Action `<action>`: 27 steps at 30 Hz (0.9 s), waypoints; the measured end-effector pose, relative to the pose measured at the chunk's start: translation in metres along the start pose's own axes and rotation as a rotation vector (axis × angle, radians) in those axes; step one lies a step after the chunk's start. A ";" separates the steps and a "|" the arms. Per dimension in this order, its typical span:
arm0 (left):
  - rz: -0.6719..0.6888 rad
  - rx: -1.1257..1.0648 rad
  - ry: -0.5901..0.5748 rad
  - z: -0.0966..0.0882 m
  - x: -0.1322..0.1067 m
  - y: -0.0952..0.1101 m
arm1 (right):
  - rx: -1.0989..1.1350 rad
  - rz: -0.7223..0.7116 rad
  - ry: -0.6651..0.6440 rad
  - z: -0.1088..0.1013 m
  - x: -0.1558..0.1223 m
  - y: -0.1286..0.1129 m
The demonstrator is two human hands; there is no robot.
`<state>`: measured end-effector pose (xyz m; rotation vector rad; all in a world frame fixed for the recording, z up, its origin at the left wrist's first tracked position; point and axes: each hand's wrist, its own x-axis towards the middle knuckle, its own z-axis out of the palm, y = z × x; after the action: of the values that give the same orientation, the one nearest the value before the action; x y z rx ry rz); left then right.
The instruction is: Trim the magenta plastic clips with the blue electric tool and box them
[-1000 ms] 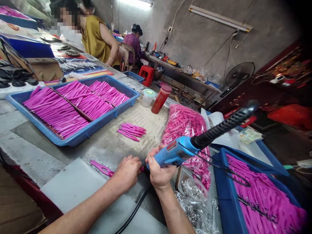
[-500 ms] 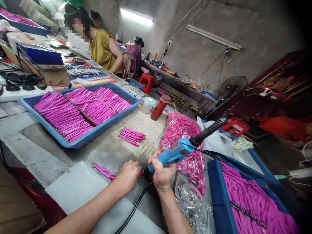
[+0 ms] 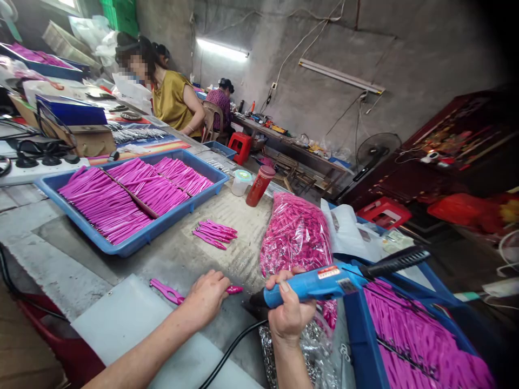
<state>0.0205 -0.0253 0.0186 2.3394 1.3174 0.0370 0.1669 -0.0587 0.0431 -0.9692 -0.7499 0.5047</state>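
My left hand (image 3: 206, 298) rests on the bench with its fingers curled over a pink plastic plier-shaped piece (image 3: 168, 292) that sticks out on both sides of it. My right hand (image 3: 288, 310) grips a blue electric screwdriver (image 3: 324, 282) with a black ribbed rear handle. The tool lies nearly level, its dark tip pointing left toward the left hand, a short gap between them. A black cable (image 3: 229, 352) runs down from the tool between my arms.
A blue tray (image 3: 52, 186) of pink pieces lies at the left, another blue tray (image 3: 367, 346) at the right. A small pile of pink pieces (image 3: 214, 233), a clear bag of pink parts (image 3: 297, 233), a bag of metal bits (image 3: 312, 351), a red bottle (image 3: 258, 186). People sit at the far bench.
The screwdriver has tipped down from a steep upward angle to nearly level and shifted right, away from the pink piece. The left hand has stayed on the piece. The view has tilted upward.
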 end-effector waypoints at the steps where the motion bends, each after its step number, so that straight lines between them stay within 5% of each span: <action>1: 0.007 0.004 0.011 -0.001 0.000 -0.001 | -0.001 -0.001 0.022 -0.004 0.000 -0.002; 12: 0.017 -0.033 0.058 -0.009 0.001 -0.005 | 0.081 0.111 0.182 -0.031 -0.004 -0.005; 27: -0.086 0.146 0.007 -0.012 0.008 0.004 | 0.158 0.192 0.269 -0.034 -0.003 -0.002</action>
<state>0.0250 -0.0164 0.0291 2.4006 1.4683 -0.0803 0.1911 -0.0808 0.0322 -0.9425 -0.3713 0.5775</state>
